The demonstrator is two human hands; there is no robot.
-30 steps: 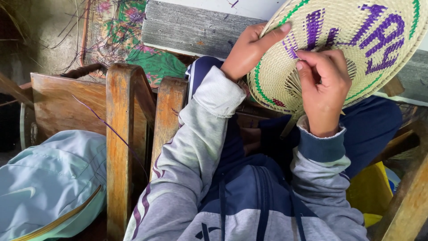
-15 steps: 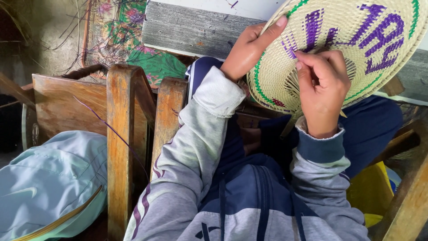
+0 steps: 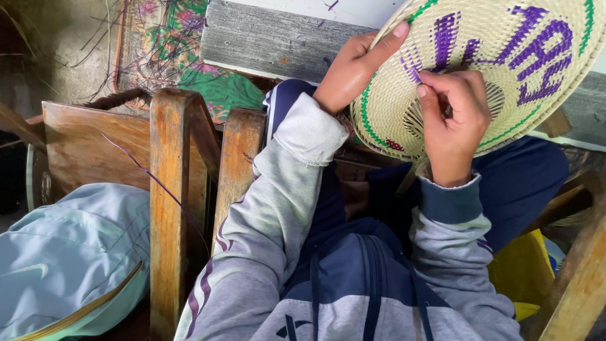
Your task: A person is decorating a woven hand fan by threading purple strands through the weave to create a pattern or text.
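Woven fan (image 3: pixel 505 95), cream, purple lettering, green rim

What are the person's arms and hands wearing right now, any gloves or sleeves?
No gloves: the left hand and right hand are bare. Both arms wear a grey sweatshirt with ribbed cuffs; the left sleeve carries thin dark purple stripes, the right sleeve has a navy cuff.

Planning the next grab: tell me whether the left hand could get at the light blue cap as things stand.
Probably not readily: the left hand grips the woven hat, and the wooden chair frame stands between it and the light blue cap.
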